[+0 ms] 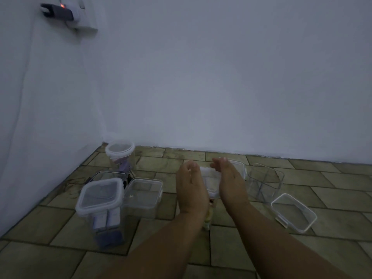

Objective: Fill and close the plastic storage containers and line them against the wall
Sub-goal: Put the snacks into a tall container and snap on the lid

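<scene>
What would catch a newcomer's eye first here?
The left hand and right hand at centre hold a white-lidded container between them. A closed filled container stands front left, an open empty container to the right. A wall device glows red, top left.

plain white walls (221, 77) meet in a corner above a greenish-brown tiled floor (60, 258). high on the left wall (40, 97), a plugged-in adapter (57, 11) glows red.
</scene>
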